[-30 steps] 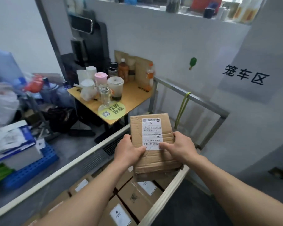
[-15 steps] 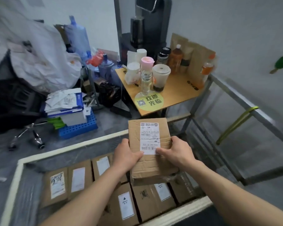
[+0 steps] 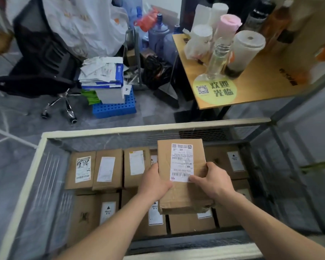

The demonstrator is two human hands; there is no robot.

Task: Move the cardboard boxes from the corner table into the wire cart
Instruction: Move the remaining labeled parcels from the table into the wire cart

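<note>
Grey floor [image 3: 154, 111] beyond the wire cart [image 3: 120, 129] carries an office chair [image 3: 41, 59] and a blue crate [image 3: 114, 108] stacked with papers. A wooden table [image 3: 261, 87] with cups stands past the cart's far right corner. One labelled box [image 3: 180, 196] is held above the packed boxes [image 3: 107, 169] inside the cart, toward its right side. The left hand [image 3: 154, 184] curls round its left edge, and the right hand [image 3: 212, 181] curls round its right edge, thumb on the label.
</note>
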